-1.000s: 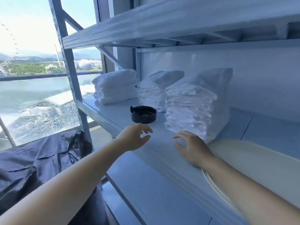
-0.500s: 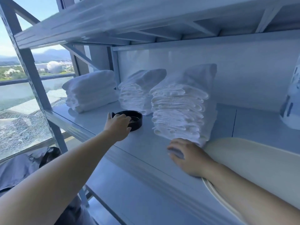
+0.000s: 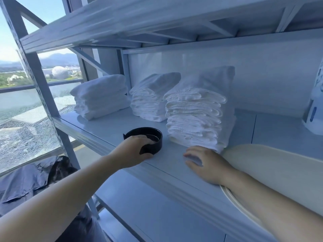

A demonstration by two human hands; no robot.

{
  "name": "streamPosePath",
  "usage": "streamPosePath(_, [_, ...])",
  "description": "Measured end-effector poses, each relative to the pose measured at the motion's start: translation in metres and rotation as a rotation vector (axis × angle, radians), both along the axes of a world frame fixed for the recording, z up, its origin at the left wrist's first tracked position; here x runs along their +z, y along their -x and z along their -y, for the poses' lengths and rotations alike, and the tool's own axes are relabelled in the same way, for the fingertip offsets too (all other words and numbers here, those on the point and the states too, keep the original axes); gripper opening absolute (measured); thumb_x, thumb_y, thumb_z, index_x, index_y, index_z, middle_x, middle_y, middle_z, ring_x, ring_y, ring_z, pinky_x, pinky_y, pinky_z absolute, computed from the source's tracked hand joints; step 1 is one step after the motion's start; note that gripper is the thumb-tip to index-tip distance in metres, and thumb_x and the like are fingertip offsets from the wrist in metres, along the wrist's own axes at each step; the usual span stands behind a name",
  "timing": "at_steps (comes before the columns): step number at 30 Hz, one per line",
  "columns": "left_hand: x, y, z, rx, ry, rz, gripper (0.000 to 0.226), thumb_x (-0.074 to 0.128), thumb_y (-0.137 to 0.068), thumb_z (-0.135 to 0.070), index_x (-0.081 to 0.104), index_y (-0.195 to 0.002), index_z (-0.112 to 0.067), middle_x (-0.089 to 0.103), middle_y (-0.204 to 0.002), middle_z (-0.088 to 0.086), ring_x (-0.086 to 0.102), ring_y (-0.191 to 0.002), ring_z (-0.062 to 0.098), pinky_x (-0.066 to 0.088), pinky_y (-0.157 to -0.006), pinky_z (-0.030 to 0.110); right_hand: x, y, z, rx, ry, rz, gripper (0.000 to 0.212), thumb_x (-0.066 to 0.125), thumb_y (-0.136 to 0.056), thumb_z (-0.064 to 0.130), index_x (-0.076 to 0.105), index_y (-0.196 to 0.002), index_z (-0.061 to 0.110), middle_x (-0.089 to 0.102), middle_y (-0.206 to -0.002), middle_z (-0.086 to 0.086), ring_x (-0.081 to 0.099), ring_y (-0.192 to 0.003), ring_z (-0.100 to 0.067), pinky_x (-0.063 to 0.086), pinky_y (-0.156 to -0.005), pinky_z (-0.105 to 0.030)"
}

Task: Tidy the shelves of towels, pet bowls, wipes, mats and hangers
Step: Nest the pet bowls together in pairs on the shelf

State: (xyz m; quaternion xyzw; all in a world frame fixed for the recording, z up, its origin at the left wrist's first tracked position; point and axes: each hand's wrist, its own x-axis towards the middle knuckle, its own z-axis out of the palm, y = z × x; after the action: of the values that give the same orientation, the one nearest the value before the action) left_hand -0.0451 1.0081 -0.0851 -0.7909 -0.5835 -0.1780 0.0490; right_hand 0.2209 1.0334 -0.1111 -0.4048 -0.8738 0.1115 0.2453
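Observation:
A round black pet bowl (image 3: 153, 137) stands on the grey shelf (image 3: 104, 124), near its front edge. My left hand (image 3: 134, 151) grips the bowl's near rim, fingers over the top and thumb against the side. My right hand (image 3: 208, 163) rests flat on the shelf with fingers spread, just in front of the right towel stack (image 3: 197, 109). Two more stacks of folded white towels, a middle one (image 3: 152, 96) and a left one (image 3: 99, 95), stand further back. My right forearm lies over a cream mat (image 3: 272, 170).
The shelf above (image 3: 139, 20) hangs low over the towels. A white and blue container (image 3: 314, 109) stands at the far right. The steel upright (image 3: 38, 81) frames the left side, with a window behind and a dark cover (image 3: 31, 177) on the floor.
My left hand has reached forward from the shelf edge and closed on the black bowl's rim. My right hand has settled flat in front of the right towel stack.

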Motion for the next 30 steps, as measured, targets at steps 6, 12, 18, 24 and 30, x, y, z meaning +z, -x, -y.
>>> streamPosePath(6, [0.001, 0.017, 0.019, 0.061, -0.066, 0.118, 0.025, 0.072, -0.079, -0.031, 0.066, -0.100, -0.019, 0.064, -0.099, -0.007, 0.058, -0.087, 0.015, 0.045, -0.079, 0.028, 0.001, -0.009, 0.005, -0.047, -0.005, -0.034, 0.027, 0.058, -0.089, 0.027, 0.065, -0.114, 0.018, 0.062, -0.117, 0.006, 0.055, -0.112, -0.011, 0.039, -0.095, -0.021])
streamPosePath(12, [0.003, -0.022, 0.024, 0.031, -0.103, 0.101, 0.024, 0.066, -0.084, -0.032, 0.061, -0.099, -0.014, 0.061, -0.097, -0.003, 0.058, -0.089, 0.023, 0.040, -0.071, 0.029, 0.015, -0.026, 0.013, -0.200, 0.022, -0.131, 0.028, 0.059, -0.087, 0.026, 0.064, -0.114, 0.024, 0.065, -0.106, 0.007, 0.059, -0.099, -0.012, 0.047, -0.087, -0.027])
streamPosePath(18, [0.035, -0.089, 0.055, -0.063, -0.220, 0.067, 0.023, 0.059, -0.088, -0.036, 0.060, -0.103, -0.018, 0.059, -0.100, -0.010, 0.056, -0.085, 0.020, 0.039, -0.063, 0.030, 0.046, -0.061, 0.020, -0.294, 0.023, -0.284, 0.033, 0.065, -0.083, 0.024, 0.062, -0.115, 0.024, 0.062, -0.099, 0.009, 0.060, -0.088, -0.012, 0.040, -0.076, -0.020])
streamPosePath(24, [0.058, -0.181, 0.068, -0.196, -0.238, 0.078, 0.027, 0.056, -0.088, -0.042, 0.058, -0.107, -0.022, 0.049, -0.096, -0.019, 0.042, -0.078, 0.009, 0.033, -0.060, 0.026, 0.069, -0.145, 0.054, -0.343, 0.018, -0.294, 0.030, 0.063, -0.085, 0.027, 0.060, -0.116, 0.027, 0.063, -0.102, 0.010, 0.062, -0.092, -0.009, 0.041, -0.069, -0.011])
streamPosePath(30, [0.049, -0.310, 0.072, -0.421, -0.201, 0.058, 0.029, 0.055, -0.089, -0.041, 0.058, -0.111, -0.023, 0.058, -0.110, -0.011, 0.054, -0.096, 0.015, 0.033, -0.064, 0.025, 0.059, -0.277, 0.117, -0.470, 0.071, -0.333, 0.023, 0.061, -0.089, 0.028, 0.061, -0.110, 0.034, 0.064, -0.103, 0.017, 0.061, -0.094, 0.002, 0.041, -0.077, -0.006])
